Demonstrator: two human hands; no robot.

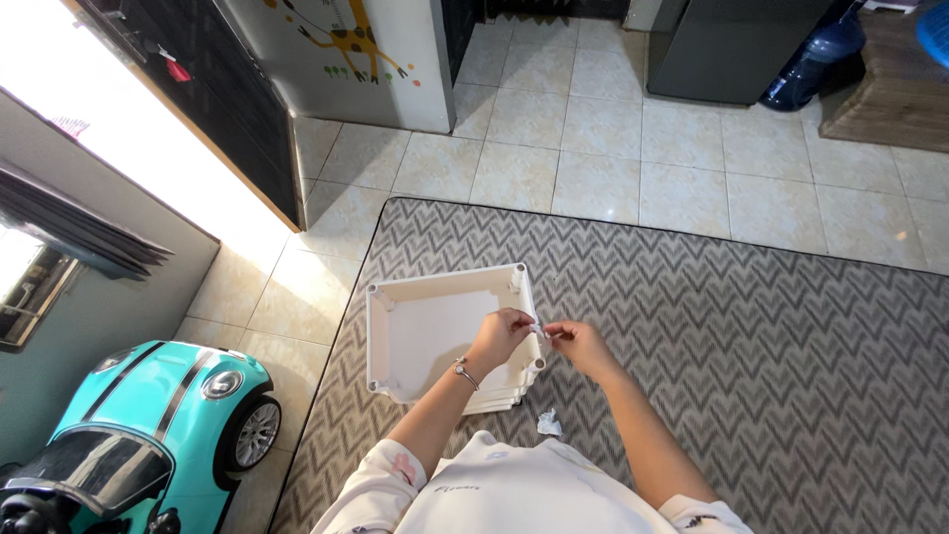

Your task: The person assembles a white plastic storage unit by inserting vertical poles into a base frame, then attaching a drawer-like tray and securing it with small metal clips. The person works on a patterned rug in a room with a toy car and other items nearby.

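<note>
On grey chevron rug [751,326], tiled floor [593,148]

White tray [435,331] smooth matt plastic; rug [751,336] woven cloth, rough zigzag weave; floor [593,148] glossy ceramic tiles; toy car [148,415] shiny teal plastic; scrap [549,424] crumpled paper.

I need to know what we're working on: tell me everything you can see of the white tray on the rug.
The white tray is a square, shallow piece that looks like plastic, with a round socket at each corner. It lies flat on the grey zigzag rug, stacked on more white pieces of the same shape. The left hand rests over its right rim; the right hand meets it there, both pinching a small white item.
</note>
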